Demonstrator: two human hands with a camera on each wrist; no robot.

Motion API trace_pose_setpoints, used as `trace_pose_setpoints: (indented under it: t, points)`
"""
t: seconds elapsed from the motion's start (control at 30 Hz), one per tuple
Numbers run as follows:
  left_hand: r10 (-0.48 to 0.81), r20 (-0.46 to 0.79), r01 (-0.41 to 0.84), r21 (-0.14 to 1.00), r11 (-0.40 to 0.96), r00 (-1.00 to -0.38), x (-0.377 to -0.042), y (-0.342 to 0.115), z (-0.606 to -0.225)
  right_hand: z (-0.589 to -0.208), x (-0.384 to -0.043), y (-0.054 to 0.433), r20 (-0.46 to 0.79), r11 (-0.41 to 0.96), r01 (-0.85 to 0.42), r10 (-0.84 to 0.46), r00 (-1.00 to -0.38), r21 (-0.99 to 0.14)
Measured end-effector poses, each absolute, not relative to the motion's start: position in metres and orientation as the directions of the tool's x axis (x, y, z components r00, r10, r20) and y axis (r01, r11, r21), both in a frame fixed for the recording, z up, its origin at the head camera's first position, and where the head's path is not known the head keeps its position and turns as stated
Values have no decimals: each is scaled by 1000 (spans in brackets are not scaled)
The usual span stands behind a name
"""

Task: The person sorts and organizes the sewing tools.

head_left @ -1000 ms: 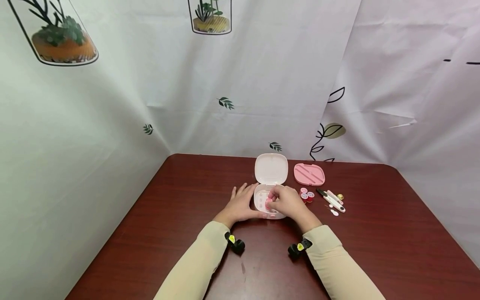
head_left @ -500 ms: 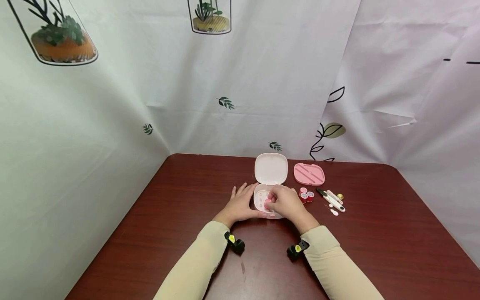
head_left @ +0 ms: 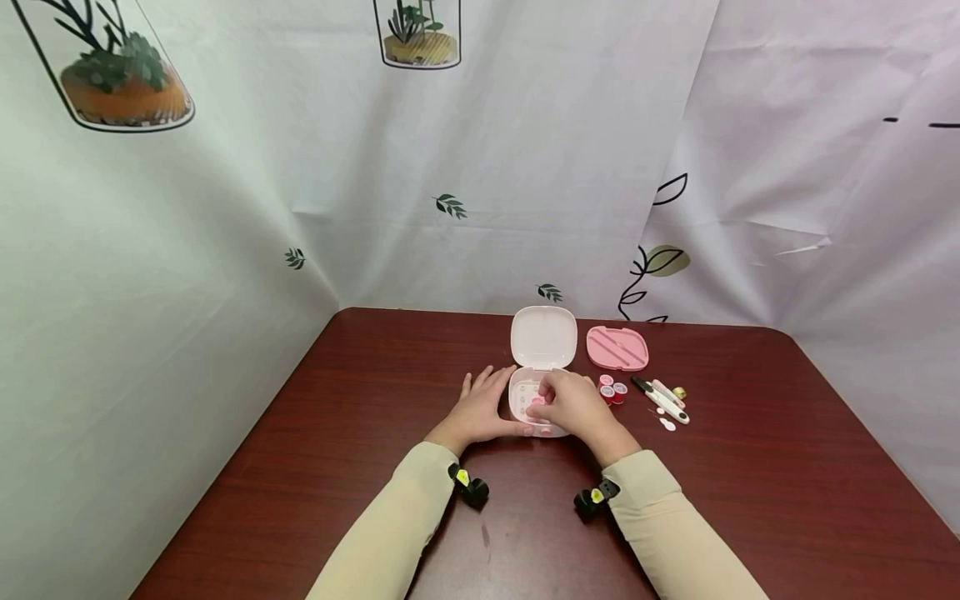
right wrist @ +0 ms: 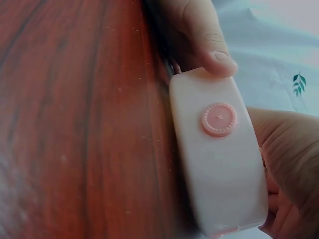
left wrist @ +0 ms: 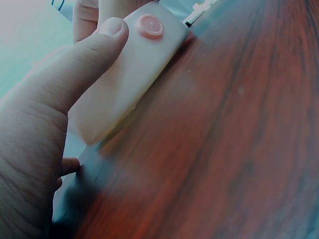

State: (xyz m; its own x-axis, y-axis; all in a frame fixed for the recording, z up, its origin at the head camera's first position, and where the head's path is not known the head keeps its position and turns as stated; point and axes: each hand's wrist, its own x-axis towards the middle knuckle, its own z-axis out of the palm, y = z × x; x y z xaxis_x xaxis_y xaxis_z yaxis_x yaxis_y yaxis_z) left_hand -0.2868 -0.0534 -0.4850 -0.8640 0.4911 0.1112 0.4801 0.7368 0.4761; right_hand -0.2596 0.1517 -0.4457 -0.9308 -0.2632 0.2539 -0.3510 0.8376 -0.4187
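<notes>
A pale pink sewing box (head_left: pixel 519 410) stands on the table with its lid (head_left: pixel 543 337) raised behind it. My left hand (head_left: pixel 480 408) holds the box's left side, its thumb against the front wall near a round pink button clasp (left wrist: pixel 150 26). Over the right half of the box, my right hand (head_left: pixel 573 407) reaches in with thumb and forefinger pinching what looks like a pink thread spool (head_left: pixel 537 402), mostly covered by the fingers. In the right wrist view, the front wall of the box lies between the left thumb (right wrist: pixel 220 62) and my right hand.
Right of the box are several pink and red thread spools (head_left: pixel 608 392) and a pink slotted tray (head_left: pixel 617 348). Farther right lie a white tool with a dark tip (head_left: pixel 666 404), a small yellow roll (head_left: pixel 679 392) and small white pieces (head_left: pixel 667 424). A printed cloth hangs behind the table.
My right fingertips have shifted slightly inside the box, and less of the pink spool shows between them. My left hand keeps its hold on the box.
</notes>
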Motion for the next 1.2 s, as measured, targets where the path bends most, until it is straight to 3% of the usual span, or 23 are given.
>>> trace_pose_setpoints:
  t: [0.2, 0.43, 0.8, 1.2]
  points:
    - [486, 101, 472, 474, 744, -868, -287, -53, -486, -439, -259, 162, 290, 785, -362, -241, -926, -503]
    - [488, 105, 473, 485, 736, -867, -287, -53, -487, -428, -262, 193, 374, 752, -309, -90, -923, -582]
    - [493, 124, 486, 484, 728, -861, -287, -53, -486, -432, -268, 251, 310, 731, -166, 66, -949, -662]
    - [491, 116, 478, 497, 724, -863, -287, -53, -486, -455, -267, 291, 214, 769, -161, -32, -976, -619]
